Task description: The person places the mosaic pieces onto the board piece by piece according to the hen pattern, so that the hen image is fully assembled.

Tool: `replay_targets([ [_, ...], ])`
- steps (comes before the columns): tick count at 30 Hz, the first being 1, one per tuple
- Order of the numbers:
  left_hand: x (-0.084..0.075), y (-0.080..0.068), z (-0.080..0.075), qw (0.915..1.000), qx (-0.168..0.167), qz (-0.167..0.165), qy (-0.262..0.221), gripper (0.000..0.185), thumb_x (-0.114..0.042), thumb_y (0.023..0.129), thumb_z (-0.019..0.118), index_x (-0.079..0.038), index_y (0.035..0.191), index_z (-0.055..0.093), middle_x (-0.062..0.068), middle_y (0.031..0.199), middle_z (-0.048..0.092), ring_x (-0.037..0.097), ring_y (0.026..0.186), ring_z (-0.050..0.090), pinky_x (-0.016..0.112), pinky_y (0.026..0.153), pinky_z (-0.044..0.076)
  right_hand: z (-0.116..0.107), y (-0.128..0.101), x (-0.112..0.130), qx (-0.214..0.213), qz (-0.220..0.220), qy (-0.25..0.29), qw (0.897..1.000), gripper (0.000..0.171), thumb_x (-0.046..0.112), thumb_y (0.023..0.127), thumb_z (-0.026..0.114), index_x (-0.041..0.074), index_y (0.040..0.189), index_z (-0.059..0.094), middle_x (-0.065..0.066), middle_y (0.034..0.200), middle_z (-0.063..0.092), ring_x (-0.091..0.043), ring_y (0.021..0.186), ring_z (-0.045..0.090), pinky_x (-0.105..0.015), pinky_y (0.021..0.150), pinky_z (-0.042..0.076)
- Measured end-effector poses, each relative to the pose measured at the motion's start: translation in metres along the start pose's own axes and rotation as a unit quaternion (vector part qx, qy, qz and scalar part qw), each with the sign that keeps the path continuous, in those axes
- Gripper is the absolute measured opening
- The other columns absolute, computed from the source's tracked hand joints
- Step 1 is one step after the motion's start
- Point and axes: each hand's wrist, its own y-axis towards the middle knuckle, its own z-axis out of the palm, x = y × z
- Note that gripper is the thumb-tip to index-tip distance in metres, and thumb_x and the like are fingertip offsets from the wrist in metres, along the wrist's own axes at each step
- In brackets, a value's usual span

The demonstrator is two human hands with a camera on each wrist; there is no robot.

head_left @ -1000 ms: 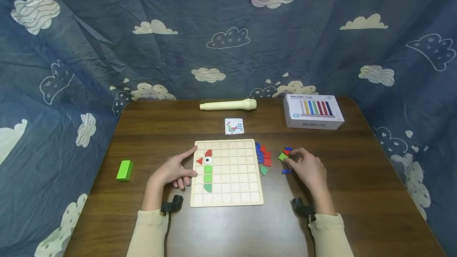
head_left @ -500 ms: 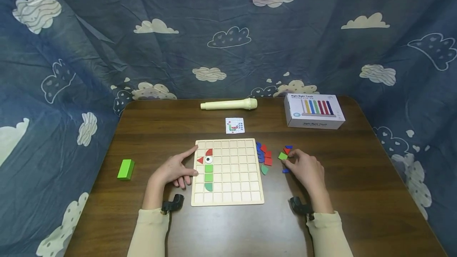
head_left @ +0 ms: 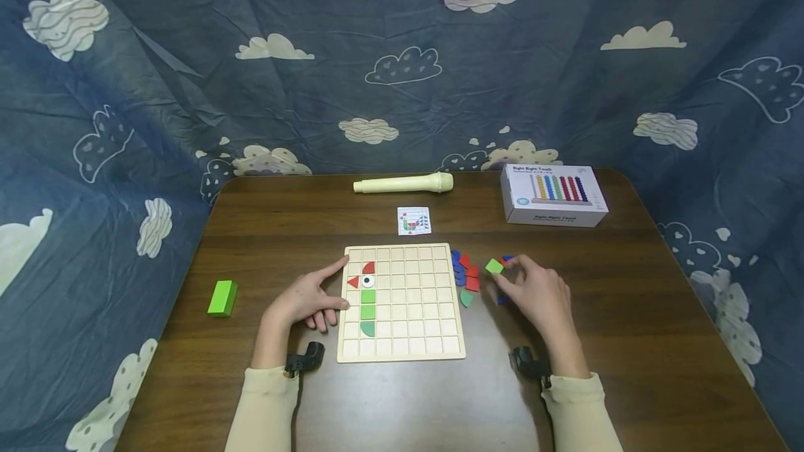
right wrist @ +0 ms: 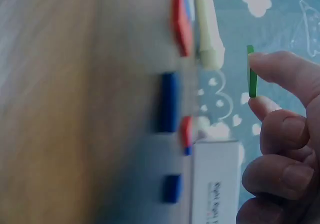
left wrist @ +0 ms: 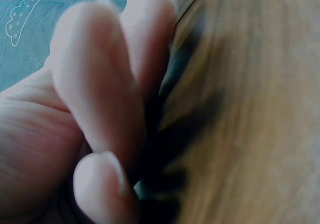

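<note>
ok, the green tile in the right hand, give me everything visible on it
The green tile is a small, thin, flat square, plain bright green, looking like painted wood. The right hand pinches it by its edges between fingertips and thumb. In the right wrist view it shows edge-on, lifted clear of the table. It sits right of the wooden grid board, above the loose red and blue pieces.

brown table (head_left: pixel 628 340) (bearing grid board (head_left: pixel 433 351), box (head_left: pixel 553 215))
</note>
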Motion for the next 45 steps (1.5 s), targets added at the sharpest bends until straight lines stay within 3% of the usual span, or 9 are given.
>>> replay_targets([
  [6,-0.001,0.000,0.000,1.0000,-0.003,-0.002,0.004,0.095,-0.027,0.091,0.087,-0.053,0.163,0.031,0.014,0.067,0.074,0.019,0.047,0.067,0.029,0.045,0.052,-0.012,-0.004,0.032,0.018,-0.018,0.021,0.999,0.039,0.039,0.092,0.083,0.008,0.114,0.073,-0.002,0.066,0.055,-0.018,0.057,0.044,-0.031,0.054,0.031],
  [9,-0.002,0.000,0.000,1.0000,-0.003,-0.004,0.006,0.095,-0.026,0.091,0.087,-0.052,0.163,0.031,0.014,0.068,0.074,0.019,0.047,0.067,0.028,0.045,0.052,-0.010,-0.006,0.051,0.023,-0.047,0.028,0.998,0.038,0.037,0.090,0.085,0.009,0.112,0.074,-0.001,0.064,0.052,-0.016,0.056,0.042,-0.030,0.053,0.031],
  [16,-0.002,-0.001,0.000,1.0000,-0.002,-0.005,0.004,0.095,-0.027,0.090,0.087,-0.053,0.163,0.031,0.013,0.067,0.074,0.019,0.047,0.067,0.028,0.045,0.052,0.005,-0.015,0.096,0.032,-0.154,0.040,0.987,0.032,0.036,0.085,0.090,0.015,0.103,0.074,0.009,0.058,0.049,-0.007,0.051,0.039,-0.024,0.050,0.028],
  [22,-0.003,-0.001,-0.001,1.0000,0.003,0.002,0.001,0.095,-0.026,0.091,0.086,-0.053,0.163,0.031,0.014,0.067,0.074,0.019,0.047,0.067,0.029,0.044,0.052,0.026,-0.028,0.126,0.083,-0.196,0.040,0.976,0.027,0.036,0.085,0.089,0.019,0.101,0.075,0.013,0.056,0.046,-0.004,0.049,0.036,-0.022,0.050,0.026],
  [32,-0.002,-0.003,0.000,0.9999,0.007,0.006,-0.006,0.095,-0.026,0.091,0.086,-0.053,0.163,0.030,0.014,0.066,0.074,0.018,0.046,0.066,0.028,0.043,0.050,0.067,-0.046,0.138,0.200,-0.221,0.000,0.955,0.027,0.045,0.087,0.085,0.022,0.095,0.074,0.012,0.056,0.044,-0.006,0.053,0.038,-0.024,0.049,0.030],
  [45,0.000,-0.002,-0.001,0.9999,0.006,0.012,-0.003,0.094,-0.027,0.091,0.085,-0.053,0.163,0.030,0.014,0.066,0.074,0.018,0.046,0.066,0.028,0.043,0.051,0.073,-0.050,0.145,0.180,-0.239,-0.023,0.954,0.027,0.043,0.087,0.086,0.023,0.101,0.075,0.013,0.055,0.043,-0.006,0.051,0.036,-0.025,0.048,0.028],
])
